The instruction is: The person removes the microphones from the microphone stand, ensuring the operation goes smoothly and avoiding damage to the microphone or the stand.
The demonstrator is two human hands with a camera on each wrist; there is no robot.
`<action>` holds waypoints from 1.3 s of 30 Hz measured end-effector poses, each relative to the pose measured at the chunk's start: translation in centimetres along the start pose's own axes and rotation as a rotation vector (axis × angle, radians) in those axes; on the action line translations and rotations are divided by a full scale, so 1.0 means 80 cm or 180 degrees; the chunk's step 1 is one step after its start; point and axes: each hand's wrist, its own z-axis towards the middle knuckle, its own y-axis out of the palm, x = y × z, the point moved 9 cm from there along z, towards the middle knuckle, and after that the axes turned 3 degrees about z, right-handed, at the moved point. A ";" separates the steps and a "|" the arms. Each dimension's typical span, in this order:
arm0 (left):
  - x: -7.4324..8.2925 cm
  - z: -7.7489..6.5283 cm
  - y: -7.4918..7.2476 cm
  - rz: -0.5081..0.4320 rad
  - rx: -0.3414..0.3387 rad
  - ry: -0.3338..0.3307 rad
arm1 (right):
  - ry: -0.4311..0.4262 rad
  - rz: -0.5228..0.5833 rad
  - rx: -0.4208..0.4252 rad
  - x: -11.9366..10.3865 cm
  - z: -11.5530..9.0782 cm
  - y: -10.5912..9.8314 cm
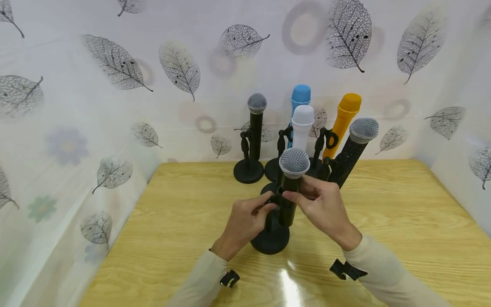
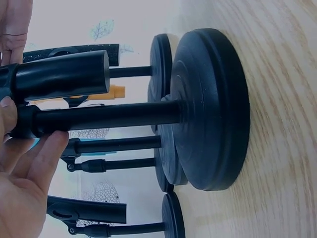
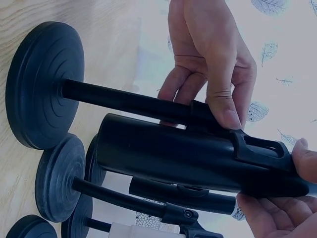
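A black microphone [image 1: 290, 183] with a silver mesh head sits in the clip of a black desk stand [image 1: 270, 241], tilted slightly, its lower end hanging beside the pole. My left hand [image 1: 245, 221] pinches the stand [image 2: 109, 115] between thumb and fingers at the joint just under the clip. With thumb and fingers, my right hand [image 1: 326, 207] grips the microphone body below its mesh head. In the right wrist view the clip [image 3: 262, 151] wraps the microphone [image 3: 163, 151], and the left hand's thumb lies against the joint. The stand's round base [image 2: 213, 109] rests on the table.
Behind stand more microphones on stands: a black one [image 1: 256, 128] at left, a blue one [image 1: 301, 94], a white one [image 1: 303, 123], an orange one [image 1: 343, 121] and a speckled black one [image 1: 354, 147] at right. The wooden table [image 1: 184, 213] meets a leaf-print cloth [image 1: 192, 123] behind.
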 end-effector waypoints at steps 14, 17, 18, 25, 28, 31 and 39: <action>0.003 0.003 0.001 -0.0058 -0.0018 0.0000 | 0.0022 -0.0091 0.0045 0.000 0.002 -0.003; 0.004 0.003 0.000 -0.0055 0.0000 0.0028 | 0.0020 -0.0099 0.0036 -0.001 0.003 -0.003; 0.004 0.003 0.000 -0.0048 0.0010 0.0040 | 0.0019 -0.0101 0.0032 -0.001 0.003 -0.003; 0.003 0.002 0.000 -0.0035 0.0018 0.0033 | -0.0031 -0.0098 0.0036 -0.004 0.006 -0.005; 0.003 0.002 0.000 -0.0024 0.0004 0.0007 | -0.0059 -0.0100 0.0048 -0.007 0.007 -0.007; 0.003 0.002 0.001 -0.0009 0.0004 0.0008 | -0.0060 -0.0131 0.0040 -0.009 0.009 -0.007; 0.002 0.001 0.001 -0.0006 0.0003 0.0003 | -0.0052 -0.0189 0.0042 -0.014 0.013 -0.010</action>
